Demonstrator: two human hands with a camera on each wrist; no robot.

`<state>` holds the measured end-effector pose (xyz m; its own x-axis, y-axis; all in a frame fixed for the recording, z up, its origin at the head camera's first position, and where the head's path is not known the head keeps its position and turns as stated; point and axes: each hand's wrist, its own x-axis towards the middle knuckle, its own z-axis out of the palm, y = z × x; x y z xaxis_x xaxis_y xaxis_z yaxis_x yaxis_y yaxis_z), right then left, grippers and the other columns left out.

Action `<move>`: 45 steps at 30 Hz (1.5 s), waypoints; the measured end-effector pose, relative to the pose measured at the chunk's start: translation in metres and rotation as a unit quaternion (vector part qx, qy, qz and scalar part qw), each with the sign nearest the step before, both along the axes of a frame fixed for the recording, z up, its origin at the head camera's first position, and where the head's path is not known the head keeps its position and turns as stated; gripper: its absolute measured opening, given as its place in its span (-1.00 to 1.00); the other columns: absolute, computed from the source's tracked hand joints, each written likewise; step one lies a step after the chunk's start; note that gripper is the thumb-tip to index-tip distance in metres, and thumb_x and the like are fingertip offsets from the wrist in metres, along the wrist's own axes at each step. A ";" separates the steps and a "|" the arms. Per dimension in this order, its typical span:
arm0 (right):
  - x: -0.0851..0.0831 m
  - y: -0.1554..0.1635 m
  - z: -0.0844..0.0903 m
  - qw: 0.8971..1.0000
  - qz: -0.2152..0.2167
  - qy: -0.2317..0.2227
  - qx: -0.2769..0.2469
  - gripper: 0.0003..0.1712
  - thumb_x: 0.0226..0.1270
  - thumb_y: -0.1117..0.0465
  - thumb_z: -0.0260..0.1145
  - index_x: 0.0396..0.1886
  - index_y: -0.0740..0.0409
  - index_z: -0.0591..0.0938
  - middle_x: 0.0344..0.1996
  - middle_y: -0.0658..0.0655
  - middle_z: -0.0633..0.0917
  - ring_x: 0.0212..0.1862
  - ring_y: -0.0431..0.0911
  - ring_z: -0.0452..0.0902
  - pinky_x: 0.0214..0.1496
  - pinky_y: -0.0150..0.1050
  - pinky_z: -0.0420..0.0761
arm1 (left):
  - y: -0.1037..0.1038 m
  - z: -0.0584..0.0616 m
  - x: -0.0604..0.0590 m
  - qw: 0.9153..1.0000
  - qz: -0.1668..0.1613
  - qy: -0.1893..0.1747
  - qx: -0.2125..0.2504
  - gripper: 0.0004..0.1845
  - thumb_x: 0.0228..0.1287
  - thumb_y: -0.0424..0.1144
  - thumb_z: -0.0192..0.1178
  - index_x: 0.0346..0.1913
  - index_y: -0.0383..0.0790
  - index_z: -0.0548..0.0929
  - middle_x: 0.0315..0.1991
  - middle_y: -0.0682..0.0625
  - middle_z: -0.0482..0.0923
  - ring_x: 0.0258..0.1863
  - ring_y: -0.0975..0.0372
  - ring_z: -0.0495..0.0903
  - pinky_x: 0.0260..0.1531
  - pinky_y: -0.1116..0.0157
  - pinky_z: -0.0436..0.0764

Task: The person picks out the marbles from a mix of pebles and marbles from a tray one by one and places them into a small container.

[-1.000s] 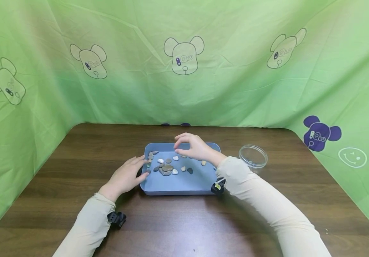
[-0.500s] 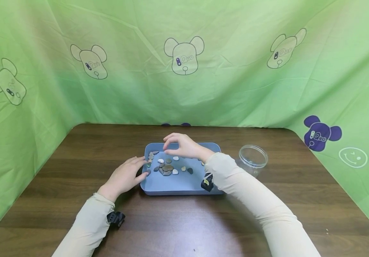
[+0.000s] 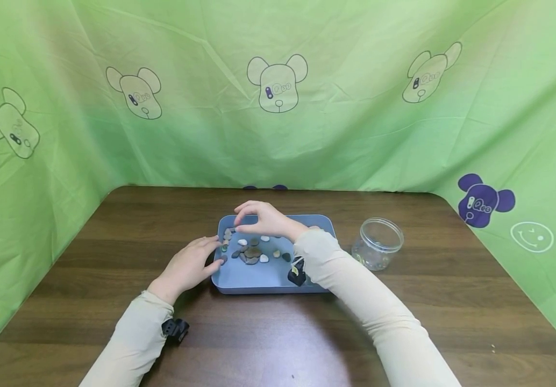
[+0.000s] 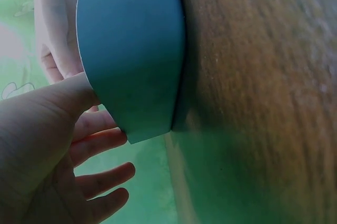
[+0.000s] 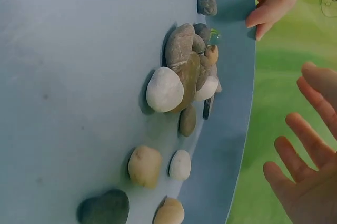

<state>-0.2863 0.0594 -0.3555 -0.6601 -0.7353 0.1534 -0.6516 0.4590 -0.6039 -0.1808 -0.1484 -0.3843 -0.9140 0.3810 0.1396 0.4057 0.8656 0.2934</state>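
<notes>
In the head view my left hand (image 3: 188,266) rests at the left rim of a blue tray (image 3: 268,282); its thumb and fingertips touch the rim. The left wrist view shows fairly straight, spread fingers there. My right hand (image 3: 265,221) hovers over the tray's back left, holding nothing. Its fingers are spread and gently bent in the right wrist view. Several pebbles lie in the tray: a large brown pebble (image 3: 252,251) in a cluster, a white pebble (image 5: 165,89), a tan pebble (image 5: 145,166) and a dark pebble (image 5: 104,206). A greenish marble (image 5: 214,36) sits near the tray wall.
A clear, lidless jar (image 3: 378,244) stands on the wooden table (image 3: 268,338) right of the tray, with small pieces at its bottom. A green printed curtain (image 3: 278,145) surrounds the table at the back and sides.
My right hand has moved left across the tray toward its back left corner, and the forearm has uncovered more of the jar. The left hand has stayed at the rim.
</notes>
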 end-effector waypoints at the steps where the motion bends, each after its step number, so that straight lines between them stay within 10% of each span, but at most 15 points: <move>1: -0.001 -0.001 -0.001 1.000 0.003 -0.003 0.001 -0.79 0.22 0.15 0.31 -0.21 0.15 0.69 0.18 0.26 0.53 0.27 0.05 0.39 0.36 0.01 0.31 | 0.000 0.000 0.000 1.000 0.001 -0.003 0.000 -0.52 0.26 -0.10 0.14 0.17 -0.30 0.51 0.27 -0.21 0.41 0.28 -0.13 0.35 0.23 -0.05 0.38; 45: -0.002 -0.035 -0.033 0.990 0.058 0.010 0.128 -0.81 0.17 0.17 0.35 -0.24 0.14 0.72 0.11 0.17 0.59 0.24 -0.02 0.44 0.34 -0.15 0.37 | 0.000 -0.002 0.000 1.000 0.003 0.002 0.006 -0.55 0.26 -0.12 0.15 0.13 -0.33 0.53 0.26 -0.20 0.42 0.25 -0.07 0.41 0.21 0.00 0.41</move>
